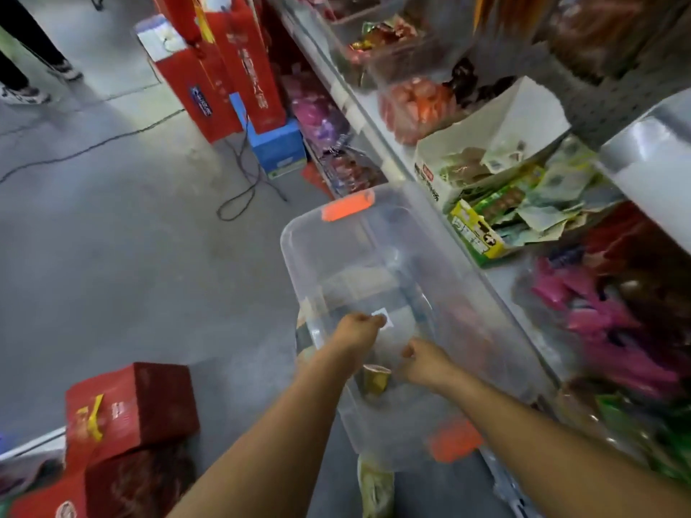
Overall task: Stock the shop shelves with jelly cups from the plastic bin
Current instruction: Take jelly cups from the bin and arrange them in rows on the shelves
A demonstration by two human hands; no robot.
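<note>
A clear plastic bin (pixel 299 256) with orange latches sits beside the shelf edge, and both my arms reach down into it. One yellowish jelly cup (pixel 375 381) lies on the bin floor between my hands. My left hand (pixel 357 329) has its fingers curled, with a small white patch right at the fingertips. My right hand (pixel 426 362) is also curled, just right of the cup and apart from it. Blur hides whether either hand holds anything. The shop shelves (pixel 374 117) run along the right, packed with snack bags and boxes.
Red gift boxes (pixel 131 409) lie on the grey floor at lower left, and more stand at the back (pixel 239 69). A black cable (pixel 239 192) trails across the floor. A person's legs (pixel 26 80) are at top left. An open white carton (pixel 497 143) sits on the shelf.
</note>
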